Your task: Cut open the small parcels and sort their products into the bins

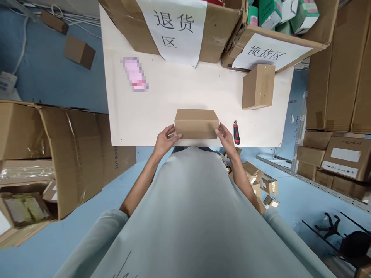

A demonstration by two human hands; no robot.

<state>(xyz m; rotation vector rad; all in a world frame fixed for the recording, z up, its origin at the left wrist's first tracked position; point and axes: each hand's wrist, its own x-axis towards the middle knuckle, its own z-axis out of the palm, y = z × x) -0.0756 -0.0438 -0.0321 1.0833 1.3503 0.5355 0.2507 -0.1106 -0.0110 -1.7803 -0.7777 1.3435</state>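
A small brown cardboard box (196, 123) lies near the front edge of the white table, its long side toward me. My left hand (166, 139) grips its left end, the thumb at the lower front corner and the fingers along the side. At the opposite end, my right hand (225, 137) holds the box in much the same way. Just right of that hand is a red and black box cutter (236, 132). Farther back on the right stands another closed cardboard box (258, 87).
Two large labelled cartons line the table's back: one on the left (214, 34), one on the right (237, 48) with green boxes (269, 13) inside. A blurred pink item (135, 74) lies left on the white table (162, 88). Cartons (75, 154) and loaded shelves (343, 158) flank me.
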